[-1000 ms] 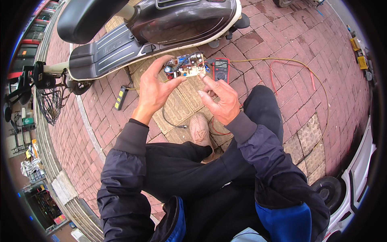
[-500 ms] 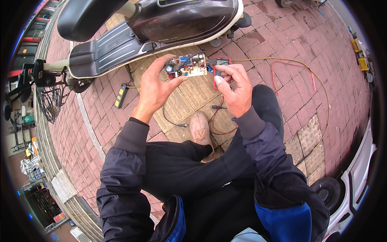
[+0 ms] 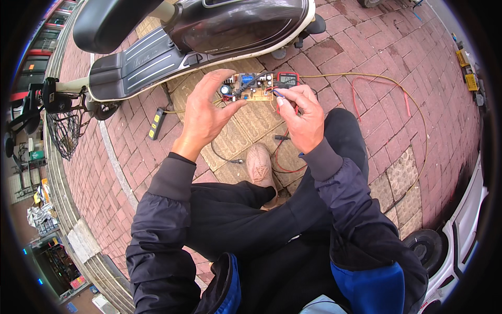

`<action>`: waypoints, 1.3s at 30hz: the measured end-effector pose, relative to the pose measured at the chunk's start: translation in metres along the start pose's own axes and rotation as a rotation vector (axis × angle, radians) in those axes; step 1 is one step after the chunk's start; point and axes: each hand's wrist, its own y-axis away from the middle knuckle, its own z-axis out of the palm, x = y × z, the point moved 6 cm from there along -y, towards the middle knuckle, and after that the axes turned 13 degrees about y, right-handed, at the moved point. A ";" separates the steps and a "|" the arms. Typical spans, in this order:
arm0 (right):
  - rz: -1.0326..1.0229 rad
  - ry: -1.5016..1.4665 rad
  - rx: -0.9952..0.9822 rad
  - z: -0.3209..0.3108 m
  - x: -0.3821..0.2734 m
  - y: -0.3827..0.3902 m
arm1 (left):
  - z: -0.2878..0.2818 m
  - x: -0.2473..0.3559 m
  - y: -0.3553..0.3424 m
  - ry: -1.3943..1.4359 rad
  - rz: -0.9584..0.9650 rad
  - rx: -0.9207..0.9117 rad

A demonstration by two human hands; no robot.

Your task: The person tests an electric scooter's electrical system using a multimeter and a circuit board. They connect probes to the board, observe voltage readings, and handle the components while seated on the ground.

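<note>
My left hand (image 3: 205, 112) grips the left end of a circuit board (image 3: 259, 95), thumb along the near edge and fingers at the far edge. Capacitors, a blue component and dark wires crowd the board's top. At its right end, my right hand (image 3: 304, 114) has thumb and forefinger pinched on a short blue wire (image 3: 278, 94). Just behind that hand lies a red multimeter (image 3: 287, 79) with a grey display, partly covered by my fingers. A black cable (image 3: 222, 157) with a plug end lies on the paving below the board.
An electric scooter (image 3: 151, 57) stands at the far left. Beside it lies a black and yellow power strip (image 3: 156, 124); a yellowish cord (image 3: 413, 102) curves across the bricks at right. Red and black leads (image 3: 277, 157) lie near my shoe (image 3: 260, 165). A white vehicle (image 3: 460, 230) is at lower right.
The circuit board has shifted slightly right and turned a little. My right hand has come down and its fingertips now pinch at the board's right end, uncovering more of the multimeter's display.
</note>
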 end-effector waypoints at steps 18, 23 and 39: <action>-0.116 0.025 0.025 -0.002 -0.008 0.003 | 0.001 -0.002 0.002 0.073 -0.084 -0.017; -0.262 0.167 0.010 -0.002 -0.014 0.005 | 0.000 -0.002 0.002 0.051 -0.061 0.006; -0.306 0.216 -0.022 0.006 -0.009 0.011 | 0.001 -0.014 0.002 0.069 -0.122 -0.072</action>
